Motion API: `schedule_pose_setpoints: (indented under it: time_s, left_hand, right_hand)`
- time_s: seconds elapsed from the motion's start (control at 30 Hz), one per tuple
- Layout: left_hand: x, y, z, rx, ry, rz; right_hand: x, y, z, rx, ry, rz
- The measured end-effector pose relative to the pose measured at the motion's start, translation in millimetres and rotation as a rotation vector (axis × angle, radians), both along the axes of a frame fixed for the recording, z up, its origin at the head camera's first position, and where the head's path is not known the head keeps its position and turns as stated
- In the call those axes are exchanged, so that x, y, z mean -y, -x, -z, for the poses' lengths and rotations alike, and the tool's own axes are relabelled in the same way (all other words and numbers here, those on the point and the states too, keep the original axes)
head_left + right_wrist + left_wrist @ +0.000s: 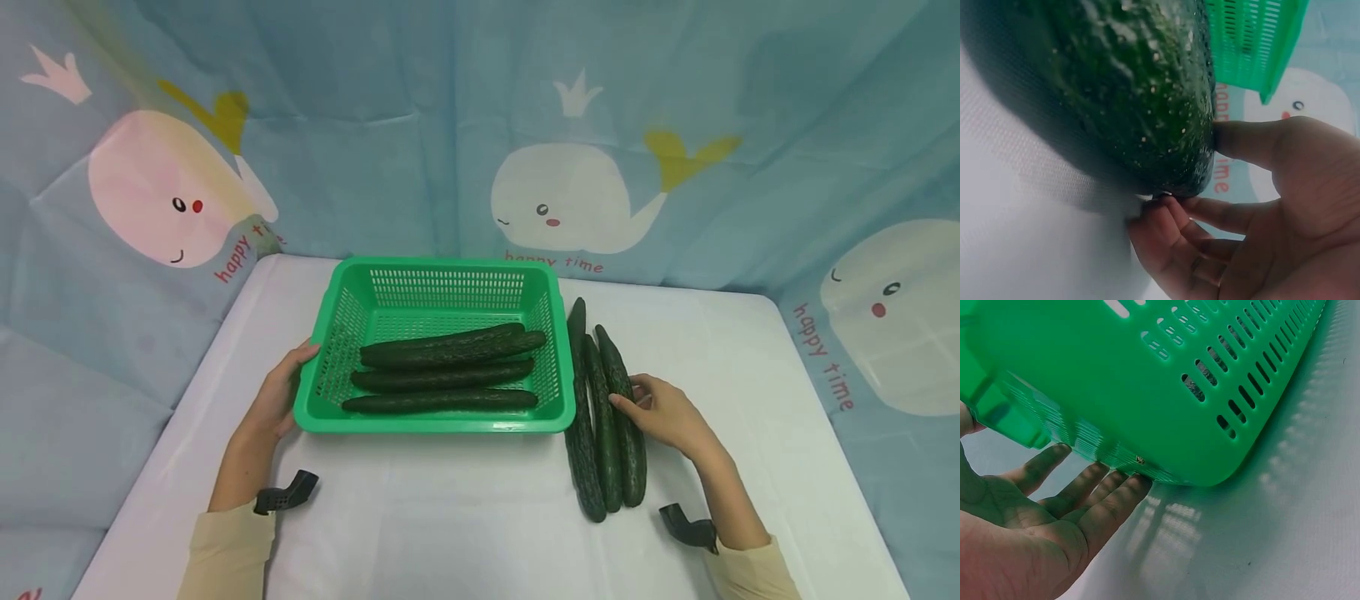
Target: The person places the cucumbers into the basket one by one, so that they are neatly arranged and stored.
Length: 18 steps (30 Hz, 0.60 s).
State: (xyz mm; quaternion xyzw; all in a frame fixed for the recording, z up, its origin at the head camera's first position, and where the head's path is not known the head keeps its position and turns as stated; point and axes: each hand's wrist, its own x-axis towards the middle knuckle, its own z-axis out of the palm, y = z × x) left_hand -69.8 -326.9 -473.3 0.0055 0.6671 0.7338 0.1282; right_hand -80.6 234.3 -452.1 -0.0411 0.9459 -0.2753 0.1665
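A green plastic basket (pixel 450 426) with slotted walls holds several dark green cucumbers (pixel 442 401) lying crosswise. At its left side, my left hand (pixel 273 392) holds the basket, the thumb by the rim and the fingertips (pixel 1138 482) against the outer wall. Three more cucumbers lie lengthwise on the table, right of the basket. My right hand (pixel 671 417) grips the rightmost cucumber (pixel 633 467) around its middle. In the right wrist view, the thumb (pixel 1244 140) presses one side of this cucumber (pixel 1129 100), and the other fingers curl at its underside near the tabletop.
A white cloth covers the table (pixel 465 517). Behind and beside it hangs a blue curtain (pixel 360 167) printed with whales. Each wrist wears a black camera mount, one (pixel 288 492) on the left and another (pixel 688 528) on the right.
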Motion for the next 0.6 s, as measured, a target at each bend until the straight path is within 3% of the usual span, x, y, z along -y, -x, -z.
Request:
schedule_pose_setpoints:
  time_s: [0.37, 0.6]
  left_hand:
    - [-1.0, 0.8, -0.5, 0.012, 0.021, -0.014]
    - [-1.0, 1.5, -0.5, 0.033, 0.01, -0.021]
  right_hand:
    - [0.4, -0.9, -1.8, 0.076, 0.084, 0.017]
    - [2.1, -3.9, -6.7, 0.066, 0.092, 0.033]
